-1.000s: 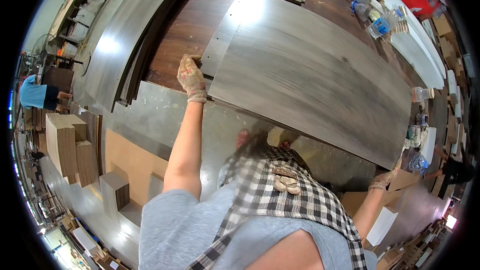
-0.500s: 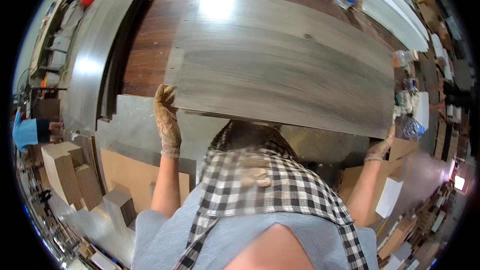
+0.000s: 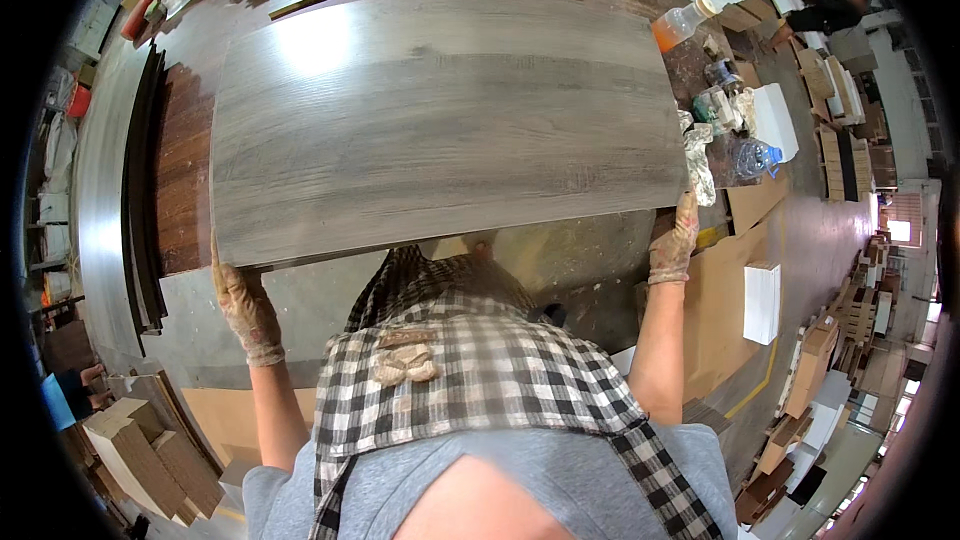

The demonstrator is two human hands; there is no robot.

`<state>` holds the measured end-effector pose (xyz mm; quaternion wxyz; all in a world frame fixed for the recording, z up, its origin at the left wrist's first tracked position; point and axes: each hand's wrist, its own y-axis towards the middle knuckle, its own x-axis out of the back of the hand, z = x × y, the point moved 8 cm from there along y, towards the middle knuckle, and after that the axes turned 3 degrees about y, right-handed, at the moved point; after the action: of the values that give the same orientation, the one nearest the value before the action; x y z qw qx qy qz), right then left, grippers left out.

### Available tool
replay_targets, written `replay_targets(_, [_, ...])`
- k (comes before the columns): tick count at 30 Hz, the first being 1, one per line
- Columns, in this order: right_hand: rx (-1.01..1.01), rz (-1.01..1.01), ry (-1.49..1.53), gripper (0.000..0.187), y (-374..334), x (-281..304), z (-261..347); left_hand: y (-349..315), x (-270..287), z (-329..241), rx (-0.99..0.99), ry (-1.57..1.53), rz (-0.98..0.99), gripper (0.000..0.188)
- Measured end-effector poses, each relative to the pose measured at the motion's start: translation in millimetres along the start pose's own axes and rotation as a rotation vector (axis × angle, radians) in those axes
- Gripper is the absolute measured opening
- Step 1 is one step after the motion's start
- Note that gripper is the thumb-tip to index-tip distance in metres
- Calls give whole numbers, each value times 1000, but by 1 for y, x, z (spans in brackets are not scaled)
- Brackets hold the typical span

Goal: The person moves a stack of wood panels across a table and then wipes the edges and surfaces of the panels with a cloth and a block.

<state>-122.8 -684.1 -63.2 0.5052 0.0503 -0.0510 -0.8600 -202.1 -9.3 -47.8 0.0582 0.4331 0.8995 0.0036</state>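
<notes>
Touching grey wood-grain rectangular panel (image 3: 440, 130) with stained-gloved left hand (image 3: 248, 312) at 7-o'clock corner, stained-gloved right hand (image 3: 673, 247) at 4; lying over reddish-brown wooden table (image 3: 185, 155), running lengthwise roughly 9 to 3. Being unable to tell pinch from press.

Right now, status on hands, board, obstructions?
Left hand at near left corner; right hand at near right corner. Grey board between them. Bottle beside far right corner.

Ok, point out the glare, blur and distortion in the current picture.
Head view: white glare on the board, toward its far left corner, and on the stack of boards at left; head view: left hand and right hand fairly sharp; head view: the board's far edge bows, and black fills the picture's corners.
</notes>
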Motion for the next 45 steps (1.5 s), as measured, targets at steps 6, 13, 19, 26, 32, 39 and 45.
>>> replay_targets(6, [-107,-181,123,34,-15,-6,9,-7,18,14,38,51,-92,39])
replay_targets(13, [-34,-360,78,14,-19,-23,24,-10,10,4,42,106,-281,33])
replay_targets(19, [139,-296,16,22,-3,-32,35,0,3,-4,-82,185,-352,23])
replay_targets(26, [-37,-397,-21,31,-8,-37,34,4,6,-6,-104,149,-264,22])
replay_targets(32, [-44,-415,4,31,-5,-24,24,8,-2,-7,-97,168,-252,24])
replay_targets(39, [125,-174,-21,41,2,-39,44,1,6,0,-65,191,33,39])
replay_targets(45, [55,-261,-95,33,-4,-36,45,6,7,-5,16,196,-68,29])
